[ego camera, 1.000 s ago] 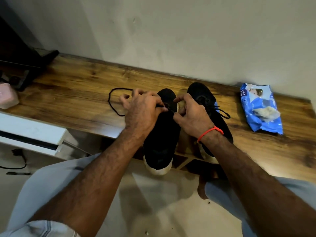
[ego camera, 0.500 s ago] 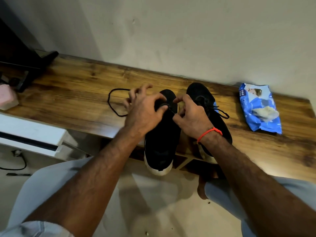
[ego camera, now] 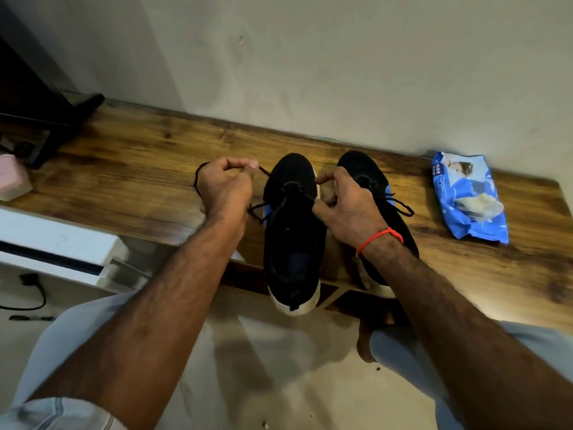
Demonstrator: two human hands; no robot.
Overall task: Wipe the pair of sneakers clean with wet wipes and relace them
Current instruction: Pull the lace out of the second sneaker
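Two black sneakers w/ white soles sit side by side on wooden shelf (ego camera: 130, 169), toes toward wall, heels hanging over front edge. Left sneaker (ego camera: 293, 231) is the one being relaced; right sneaker (ego camera: 376, 193) just beside it, partly hidden under right forearm.

Progress, judged: wiping looks done or at least not in hand, since no loose wipe shows and both uppers look even black, though dirt can't be checked at this res. Right sneaker seems already laced, w/ a loose bow end trailing off its right side. Left sneaker is only partway: lace (ego camera: 279, 203) crosses at the low eyelets near the toe, upper eyelets look unthreaded, tongue area open. Left to do, probably: thread remaining eyelets, tie off.

Hands: left hand (ego camera: 224, 189) curled, thumb and forefinger pinching one lace end, pulled out to the left of the shoe; slack loops behind the hand onto the shelf. Right hand (ego camera: 344, 201) curled over the gap btwn the two shoes, fingers appear to pinch the other lace end, but the strand is hard to make out there.

Counts: 2 sneakers, 1 lace being worked, 1 blue wet-wipe pack (ego camera: 469, 198) lying well apart to the right near the wall, 2 hands, 1 red thread band (ego camera: 379, 238) on right wrist. Pink object (ego camera: 11, 178) at far left, 1, can't tell what.
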